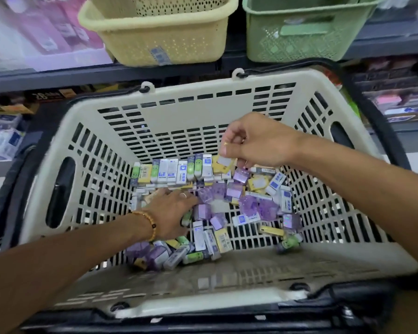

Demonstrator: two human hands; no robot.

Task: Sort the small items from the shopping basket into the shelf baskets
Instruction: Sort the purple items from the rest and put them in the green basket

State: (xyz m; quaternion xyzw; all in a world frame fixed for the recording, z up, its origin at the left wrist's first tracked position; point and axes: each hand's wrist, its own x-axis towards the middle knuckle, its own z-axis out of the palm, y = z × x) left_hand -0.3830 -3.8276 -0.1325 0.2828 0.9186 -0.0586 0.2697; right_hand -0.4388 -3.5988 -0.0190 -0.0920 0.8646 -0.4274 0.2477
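Note:
The cream shopping basket (198,109) is tilted toward me, and several small erasers and packets (227,203) in white, purple, yellow and green lie across its bottom. My left hand (171,208), with a bead bracelet and a ring, lies palm down on the pile at the left. Its fingertips dip among the packets next to a green eraser (186,217) and are hidden. My right hand (253,143) hovers above the far right of the pile with curled fingers, pinching a yellow packet (225,163) at the thumb. A purple packet (241,175) sits just under its fingers.
On the shelf above stand a yellow perforated basket (159,37) at the left and a green one (302,34) at the right. Pink boxes (46,32) fill the shelf's left end. Boxed goods line the lower shelves on both sides. A black frame (203,319) carries the shopping basket.

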